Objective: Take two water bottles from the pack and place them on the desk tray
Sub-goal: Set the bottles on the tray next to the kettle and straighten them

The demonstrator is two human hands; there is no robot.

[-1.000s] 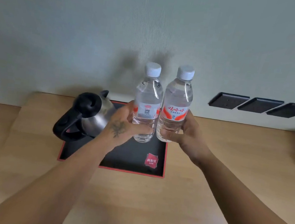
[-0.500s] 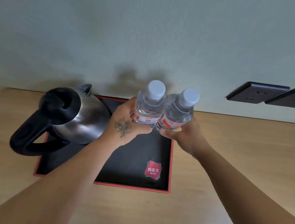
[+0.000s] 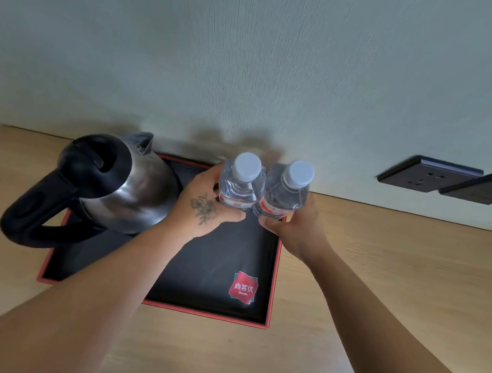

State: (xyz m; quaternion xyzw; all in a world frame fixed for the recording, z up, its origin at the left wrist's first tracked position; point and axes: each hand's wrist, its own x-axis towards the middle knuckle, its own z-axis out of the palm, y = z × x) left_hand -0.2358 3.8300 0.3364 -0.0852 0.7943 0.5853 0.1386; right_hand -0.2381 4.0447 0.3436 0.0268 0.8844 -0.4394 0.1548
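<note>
**Two bottles lowered to tray, far right corner**

Left clear plastic water bottle with white cap [image 3: 241,182] and right twin [image 3: 287,191]: lower than a second ago, now at black red-rimmed tray [image 3: 274,269]; release pending. Long axes upright, caps up. Touching, beside steel kettle [image 3: 122,184]. Left hand [image 3: 205,209], right hand [image 3: 295,225]: fingers wrapped round bottles.

Two clear water bottles with white caps and red-and-white labels stand upright, touching side by side: the left bottle [image 3: 240,185] and the right bottle [image 3: 286,195], at the far right corner of the black, red-rimmed tray [image 3: 272,281].
</note>
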